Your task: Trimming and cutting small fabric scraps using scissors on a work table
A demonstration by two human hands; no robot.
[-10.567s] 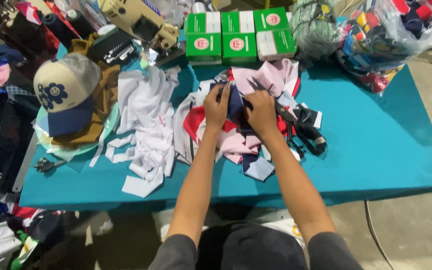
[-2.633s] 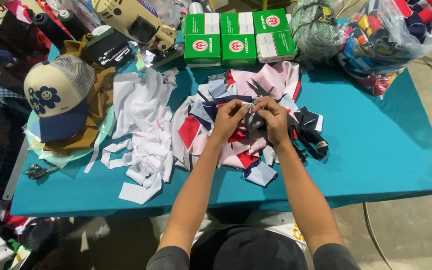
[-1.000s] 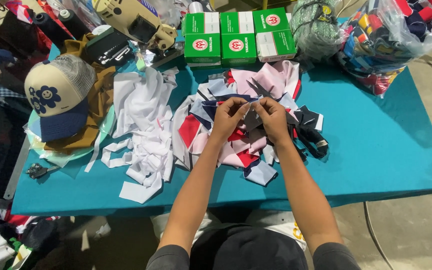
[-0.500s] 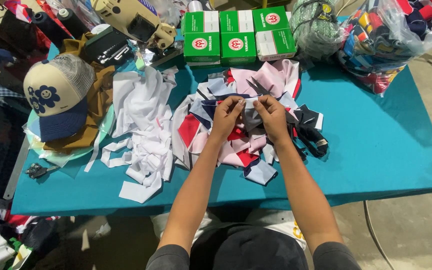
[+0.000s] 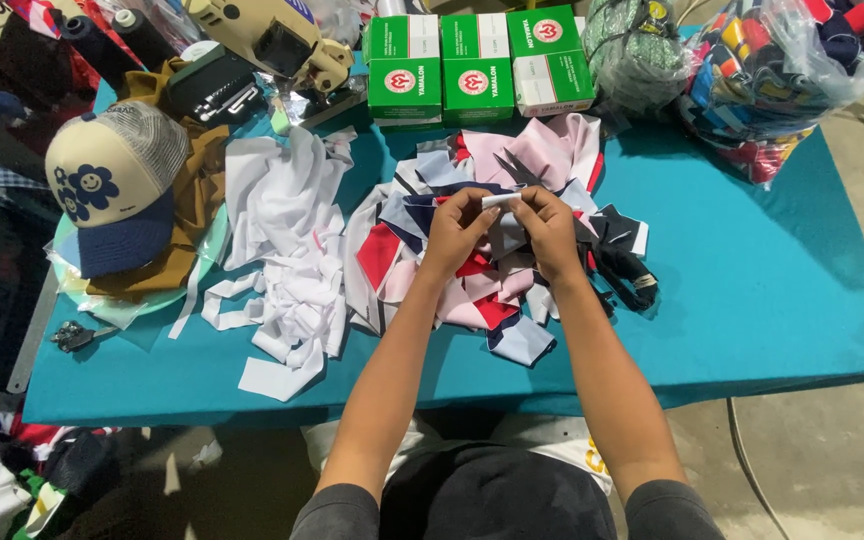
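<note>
My left hand (image 5: 458, 228) and my right hand (image 5: 546, 228) meet over a heap of fabric scraps (image 5: 482, 285) in red, navy, pink and pale blue. Together they pinch a small white strip of fabric (image 5: 501, 200) between the fingertips, with a grey-blue scrap (image 5: 503, 238) hanging beneath it. A pair of scissors (image 5: 524, 170) lies on the pink cloth just behind the hands.
White fabric strips (image 5: 287, 270) lie left of the heap. A cap with a flower print (image 5: 112, 185) sits on brown cloth at far left. Three green boxes (image 5: 477, 65), a beige machine (image 5: 272, 35) and bags of thread (image 5: 782, 70) line the back of the teal table (image 5: 772, 290).
Both hands have stayed over the scrap heap; they have lifted a little and now hold a white strip stretched between the fingertips.
</note>
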